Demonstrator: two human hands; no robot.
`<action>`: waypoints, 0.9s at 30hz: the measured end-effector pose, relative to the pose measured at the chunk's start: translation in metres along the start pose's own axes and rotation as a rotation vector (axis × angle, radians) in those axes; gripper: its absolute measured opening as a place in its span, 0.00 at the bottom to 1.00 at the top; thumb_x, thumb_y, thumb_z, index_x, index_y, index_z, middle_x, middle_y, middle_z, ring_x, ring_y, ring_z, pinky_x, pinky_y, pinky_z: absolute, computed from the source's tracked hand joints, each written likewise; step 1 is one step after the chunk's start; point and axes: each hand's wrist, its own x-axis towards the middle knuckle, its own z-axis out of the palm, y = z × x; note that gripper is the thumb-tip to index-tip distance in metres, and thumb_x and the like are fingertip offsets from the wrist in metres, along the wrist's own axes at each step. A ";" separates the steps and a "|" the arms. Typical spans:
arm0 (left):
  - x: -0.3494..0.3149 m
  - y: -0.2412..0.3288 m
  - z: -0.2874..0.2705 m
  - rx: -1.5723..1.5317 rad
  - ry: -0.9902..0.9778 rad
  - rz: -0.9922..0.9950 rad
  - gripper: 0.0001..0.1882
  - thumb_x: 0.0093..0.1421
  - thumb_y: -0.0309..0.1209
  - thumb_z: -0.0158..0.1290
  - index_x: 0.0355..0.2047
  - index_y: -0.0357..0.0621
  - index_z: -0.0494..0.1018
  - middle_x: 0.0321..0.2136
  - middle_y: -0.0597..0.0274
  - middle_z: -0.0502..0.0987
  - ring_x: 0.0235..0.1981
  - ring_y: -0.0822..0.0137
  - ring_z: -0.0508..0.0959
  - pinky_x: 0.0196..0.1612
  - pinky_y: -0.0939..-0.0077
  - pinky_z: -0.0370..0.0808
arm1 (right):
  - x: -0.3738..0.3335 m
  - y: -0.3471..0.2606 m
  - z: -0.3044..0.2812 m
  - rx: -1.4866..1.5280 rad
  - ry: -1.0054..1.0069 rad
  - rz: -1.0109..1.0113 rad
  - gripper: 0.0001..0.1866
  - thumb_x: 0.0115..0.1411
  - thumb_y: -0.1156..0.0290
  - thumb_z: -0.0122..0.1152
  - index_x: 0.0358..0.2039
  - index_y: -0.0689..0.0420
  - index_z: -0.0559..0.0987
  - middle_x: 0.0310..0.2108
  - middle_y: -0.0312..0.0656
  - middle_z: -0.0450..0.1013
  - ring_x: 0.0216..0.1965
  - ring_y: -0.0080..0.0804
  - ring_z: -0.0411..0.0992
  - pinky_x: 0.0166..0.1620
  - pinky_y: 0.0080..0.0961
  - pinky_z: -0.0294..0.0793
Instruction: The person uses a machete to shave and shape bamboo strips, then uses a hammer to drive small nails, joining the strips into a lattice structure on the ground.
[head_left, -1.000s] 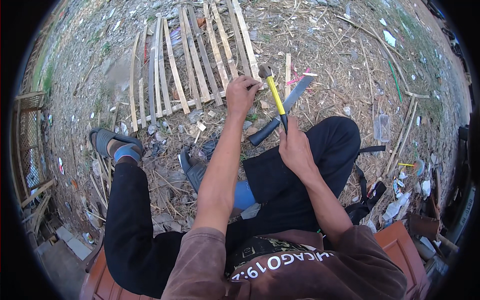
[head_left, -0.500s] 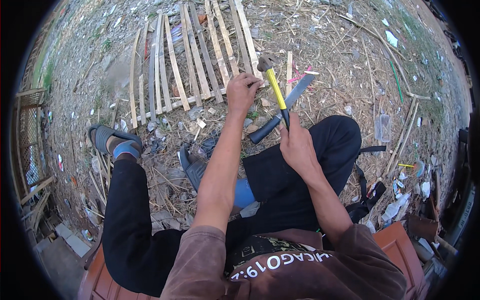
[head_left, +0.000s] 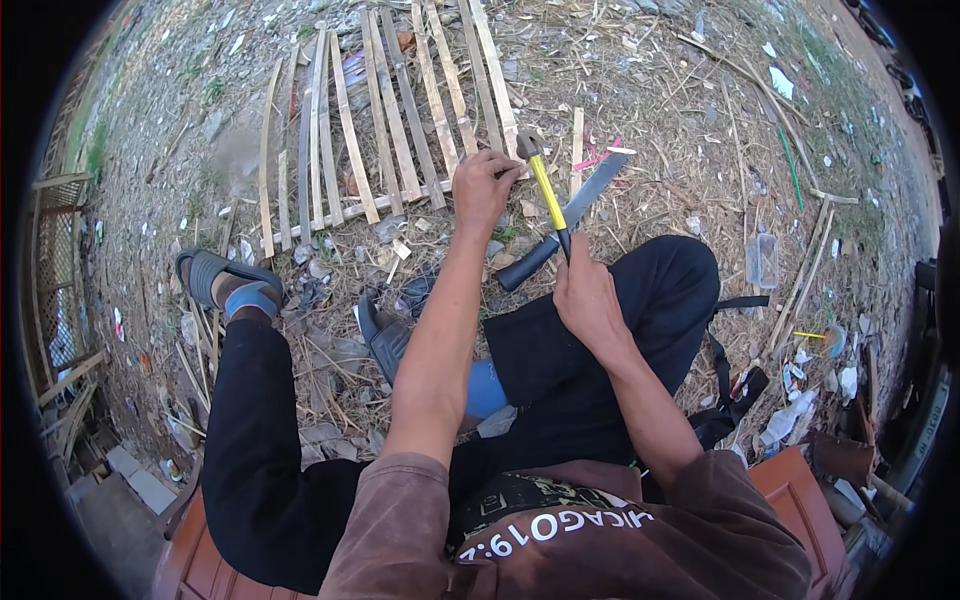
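My right hand (head_left: pixel 590 300) is closed round the black grip of a claw hammer (head_left: pixel 547 190) with a yellow shaft, its head up beside my left fingertips. My left hand (head_left: pixel 485 187) is closed in a pinch at the near end of the rightmost bamboo slat (head_left: pixel 495 75). What its fingertips hold, if anything, is too small to make out. Several slats lie side by side, their near ends over a crosswise strip (head_left: pixel 350 211). Partly behind the hammer, a machete (head_left: pixel 597 190) with a black handle lies on the ground.
My sandalled feet, one in a grey sandal (head_left: pixel 205 277), rest left of and below the slats. A short loose slat (head_left: pixel 577 140) lies by the machete. Further right are a clear plastic container (head_left: pixel 763 262), long sticks (head_left: pixel 808 262) and scattered litter. A reddish-brown panel (head_left: pixel 790 500) is beneath me.
The hammer head has dropped slightly, closer to my left fingertips, and my right hand has shifted a little to the left. My left hand keeps its pinch almost in place.
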 end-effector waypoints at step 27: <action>0.003 -0.001 -0.013 0.400 -0.278 0.216 0.23 0.57 0.54 0.58 0.47 0.57 0.79 0.59 0.75 0.72 0.64 0.57 0.64 0.63 0.56 0.53 | 0.079 0.083 -0.108 -0.207 -0.115 -0.287 0.16 0.66 0.63 0.55 0.53 0.52 0.74 0.27 0.48 0.76 0.30 0.53 0.75 0.34 0.44 0.71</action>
